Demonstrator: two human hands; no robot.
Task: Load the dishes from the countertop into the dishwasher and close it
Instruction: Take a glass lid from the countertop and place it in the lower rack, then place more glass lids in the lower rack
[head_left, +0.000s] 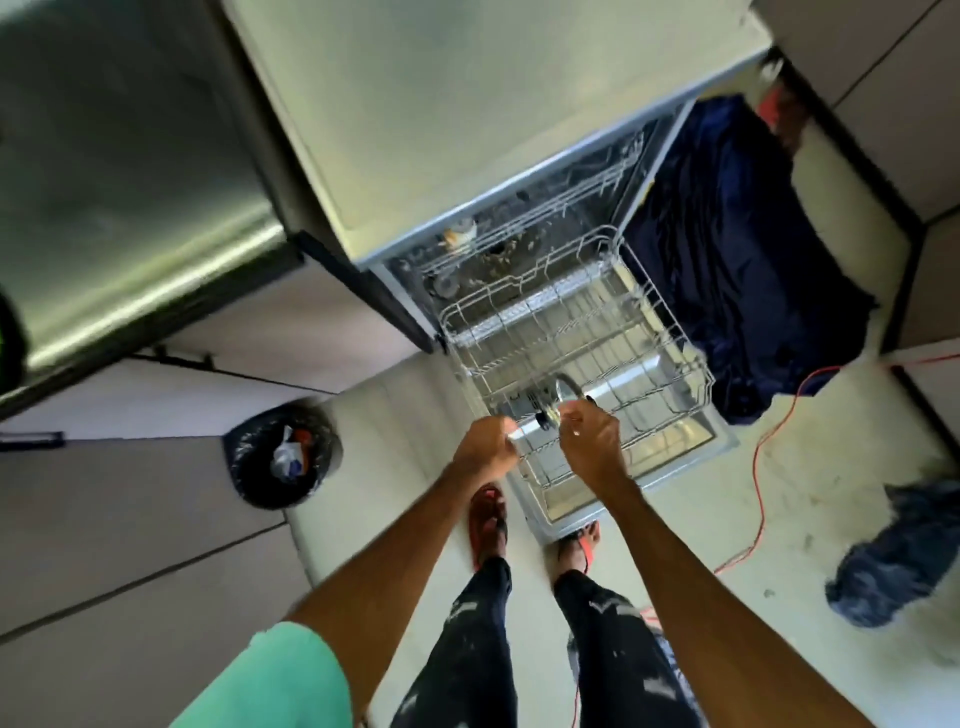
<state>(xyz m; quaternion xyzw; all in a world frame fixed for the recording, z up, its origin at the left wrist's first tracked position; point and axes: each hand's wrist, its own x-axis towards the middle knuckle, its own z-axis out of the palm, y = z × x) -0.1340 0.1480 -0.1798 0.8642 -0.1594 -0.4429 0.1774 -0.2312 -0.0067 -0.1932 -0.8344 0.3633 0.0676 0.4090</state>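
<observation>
The dishwasher (670, 457) stands open with its door down. Its white wire lower rack (649, 322) is pulled out over the door and is mostly bare. At the rack's near left corner my right hand (589, 439) pinches a shiny metal utensil (563, 387) with a curved handle and a black tip. Beside it, my left hand (485, 447) is curled around the pale end of some cutlery (537, 410) over the same corner. The upper rack (545, 218) sits inside the machine with a small cup (462, 236) in it.
A pale countertop (467, 104) runs above the dishwasher, with a steel appliance (130, 182) to its left. A black-bagged bin (283, 457) stands on the floor at left. Dark blue cloth (727, 260) hangs right of the machine. A red cord (761, 467) and a dark cloth heap (898, 561) lie on the floor.
</observation>
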